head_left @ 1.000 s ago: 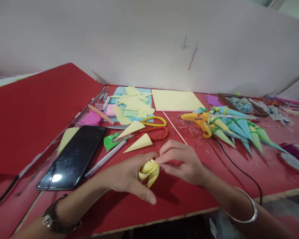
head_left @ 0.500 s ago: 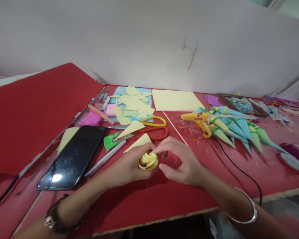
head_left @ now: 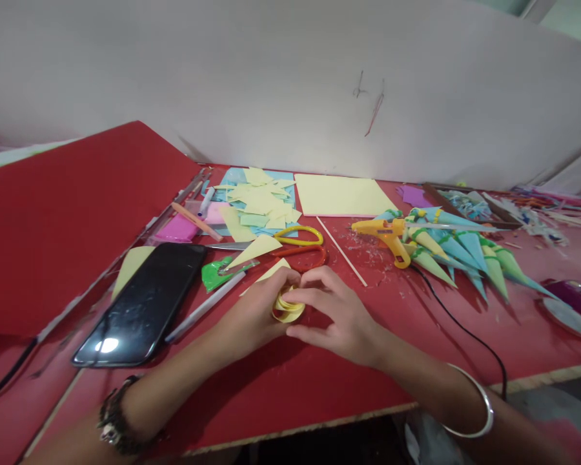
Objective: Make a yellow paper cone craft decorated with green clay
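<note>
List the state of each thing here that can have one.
Roll: coiled, edges layered
Left hand: curled around the roll
Right hand: bent, at the roll
Phone: lying flat, dark
Scissors: lying, blades partly covered
Glue gun: lying, power unclear
Cones: rolled, piled
Yellow sheet: lying flat
Scraps: heaped loosely

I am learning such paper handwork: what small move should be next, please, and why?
Probably, the right hand should gently press the rolled yellow paper inward: the left hand cups it, the right one is at its rim, and its curls look loosely nested.
</note>
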### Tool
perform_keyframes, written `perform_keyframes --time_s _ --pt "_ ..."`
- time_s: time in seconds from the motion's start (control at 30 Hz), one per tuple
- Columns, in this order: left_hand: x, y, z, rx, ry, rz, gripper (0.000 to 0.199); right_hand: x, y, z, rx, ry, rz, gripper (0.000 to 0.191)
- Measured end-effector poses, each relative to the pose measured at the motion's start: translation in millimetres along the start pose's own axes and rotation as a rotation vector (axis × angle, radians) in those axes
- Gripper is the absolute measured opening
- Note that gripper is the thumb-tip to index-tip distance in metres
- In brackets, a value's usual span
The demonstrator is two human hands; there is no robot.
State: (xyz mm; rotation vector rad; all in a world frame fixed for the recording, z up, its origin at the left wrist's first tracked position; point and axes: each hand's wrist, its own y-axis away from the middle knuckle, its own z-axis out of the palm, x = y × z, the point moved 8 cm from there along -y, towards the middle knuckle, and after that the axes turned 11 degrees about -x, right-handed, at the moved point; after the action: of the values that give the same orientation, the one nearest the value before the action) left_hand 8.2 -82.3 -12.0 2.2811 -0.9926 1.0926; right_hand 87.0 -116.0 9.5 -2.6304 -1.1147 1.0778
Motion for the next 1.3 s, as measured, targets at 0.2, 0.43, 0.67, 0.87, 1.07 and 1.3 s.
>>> perform_keyframes --time_s 0.2,0.43,0.67,0.87,1.07,1.3 --pt "-1 0 4.9 0.003 0.035 0.027 0.021 -1 0 0 0.049 0.059 0.025 0.019" --pt "-3 0 7.3 0.005 0.092 0.056 0.023 -10 -1 1 0.019 0.098 -0.093 0.02" --pt "-7 -3 12.7 -0.073 0.147 0.084 0.019 -17 -2 -3 0.012 0.058 -0.159 0.035" --pt "-11 -4 9.0 -0.03 0.134 0.04 0.019 -11 -1 -3 0.034 0.044 -0.094 0.049" --pt "-9 -4 3.8 0.04 0.132 0.017 0.012 -5 -3 10 -0.075 0.102 -0.011 0.046" --pt "-16 -5 12.1 0.061 0.252 0.009 0.014 -1 -4 15 -0.082 0.095 0.042 0.045"
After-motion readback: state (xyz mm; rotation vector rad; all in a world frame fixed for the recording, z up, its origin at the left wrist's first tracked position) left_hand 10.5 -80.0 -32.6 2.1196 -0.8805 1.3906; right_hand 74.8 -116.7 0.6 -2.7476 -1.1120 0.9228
